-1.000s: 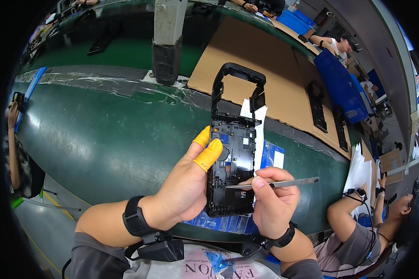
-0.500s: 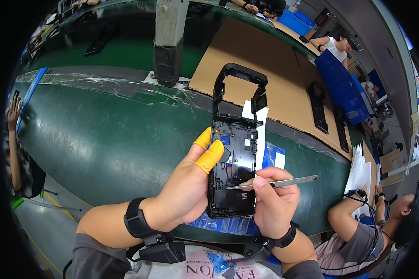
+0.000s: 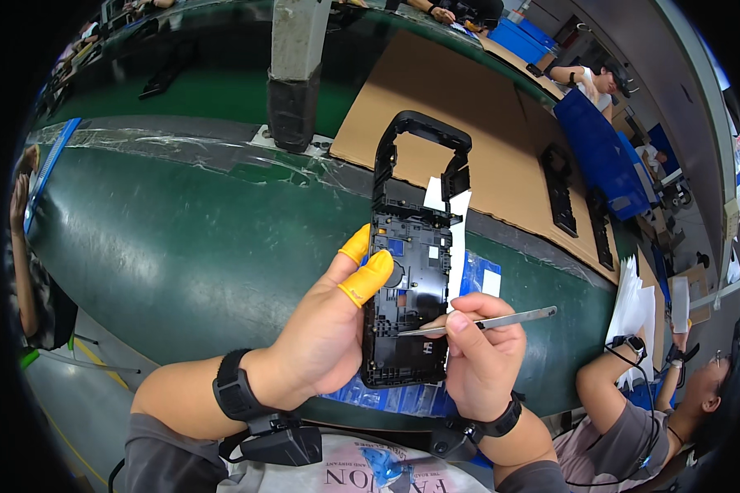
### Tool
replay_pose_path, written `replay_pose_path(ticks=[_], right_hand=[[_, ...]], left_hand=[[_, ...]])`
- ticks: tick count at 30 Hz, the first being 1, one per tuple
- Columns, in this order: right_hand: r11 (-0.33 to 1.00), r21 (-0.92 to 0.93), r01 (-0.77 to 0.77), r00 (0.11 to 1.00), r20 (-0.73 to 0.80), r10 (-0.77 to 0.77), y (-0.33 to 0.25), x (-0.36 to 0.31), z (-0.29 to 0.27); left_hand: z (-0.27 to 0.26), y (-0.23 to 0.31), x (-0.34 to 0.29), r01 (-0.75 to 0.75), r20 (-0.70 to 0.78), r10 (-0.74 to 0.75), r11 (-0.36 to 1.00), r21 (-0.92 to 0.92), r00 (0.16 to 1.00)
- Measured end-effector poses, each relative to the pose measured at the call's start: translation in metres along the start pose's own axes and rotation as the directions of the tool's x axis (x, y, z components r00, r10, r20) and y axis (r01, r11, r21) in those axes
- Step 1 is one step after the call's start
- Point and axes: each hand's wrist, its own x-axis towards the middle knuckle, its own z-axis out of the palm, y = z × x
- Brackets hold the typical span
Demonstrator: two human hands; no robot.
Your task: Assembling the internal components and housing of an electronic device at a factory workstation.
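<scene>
In the head view, the black housing (image 3: 423,283) is clamped at its left edge by fingers of the left hand (image 3: 308,333); a slim metal tool (image 3: 522,316) is pinched by the right hand (image 3: 487,357). Leftward, green bench (image 3: 189,238) is exposed; the far end is backed by cardboard (image 3: 469,99).

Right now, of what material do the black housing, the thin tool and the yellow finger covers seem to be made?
Black housing: probably hard plastic, satin to glossy, given its moulded ribs and reflections. Thin tool: apparently metal, smooth, judging by its silvery sheen. Yellow finger covers: perhaps rubber or latex, mostly matte, close-fitting.
</scene>
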Motion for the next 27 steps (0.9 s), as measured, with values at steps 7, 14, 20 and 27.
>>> replay_pose_path(ticks=[7, 14, 20, 27], right_hand=[[0.999, -0.034, -0.003, 1.0, 0.006, 0.004, 0.0, 0.001, 0.0], [0.995, -0.095, -0.008, 1.0, -0.012, 0.007, 0.002, 0.001, 0.0], [0.996, -0.079, 0.031, 0.999, -0.034, -0.033, -0.007, 0.006, 0.002], [0.974, -0.228, 0.002, 0.97, -0.236, -0.057, -0.02, -0.003, -0.018]], left_hand=[[0.0, 0.0, 0.0, -0.008, -0.012, 0.008, 1.0, -0.002, 1.0], [-0.002, 0.0, -0.003, -0.011, 0.053, 0.007, 0.997, 0.072, 0.999], [-0.009, -0.004, 0.003, -0.143, 0.128, 0.11, 0.949, 0.282, 0.986], [-0.004, 0.018, 0.007, -0.383, 0.169, 0.35, 0.89, 0.245, 0.921]])
